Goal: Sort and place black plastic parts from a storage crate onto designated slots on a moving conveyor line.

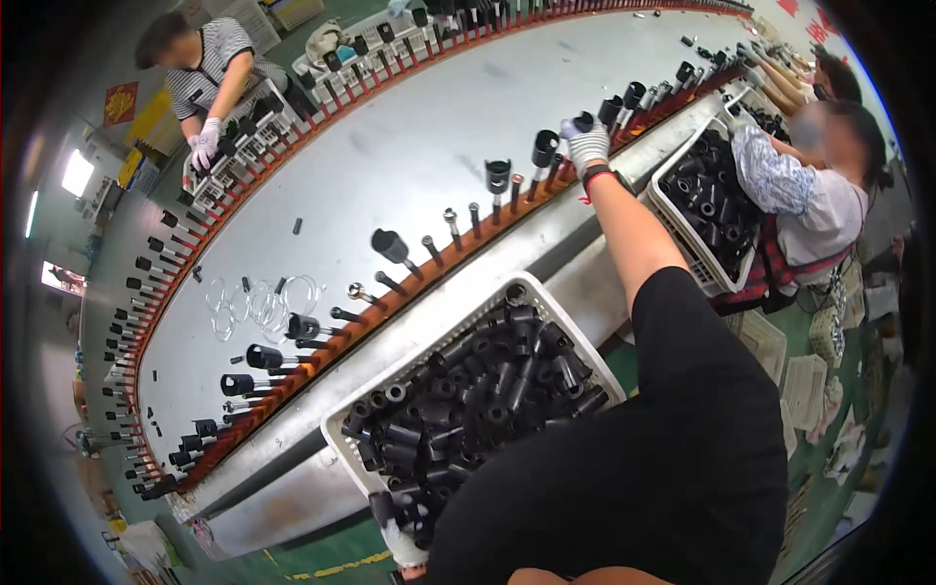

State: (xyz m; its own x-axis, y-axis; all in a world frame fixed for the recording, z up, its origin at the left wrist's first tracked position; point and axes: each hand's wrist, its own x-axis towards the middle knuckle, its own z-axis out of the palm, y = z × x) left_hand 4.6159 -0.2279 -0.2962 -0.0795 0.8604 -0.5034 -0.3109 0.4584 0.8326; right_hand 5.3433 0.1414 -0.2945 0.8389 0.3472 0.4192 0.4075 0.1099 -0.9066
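Note:
My right hand [588,146], in a striped white glove, reaches out to the row of upright spindles. Its fingers are wrapped round a black plastic cup [583,121] at the top of one spindle. Low in the view, my left hand [402,544], also gloved, is at the near left corner of a white basket [336,439]. Black plastic sleeves [386,509] stick up from its grasp, and most of its fingers are hidden. Loose black sleeves [487,390] of several sizes fill the basket.
Spindles on an orange-brown track [405,288] curve round a grey table [390,146], some topped with black cups. Clear tubing coils [268,304] lie on it. A person [219,78] works across the table; another [809,195] sits at right beside a second basket [707,263].

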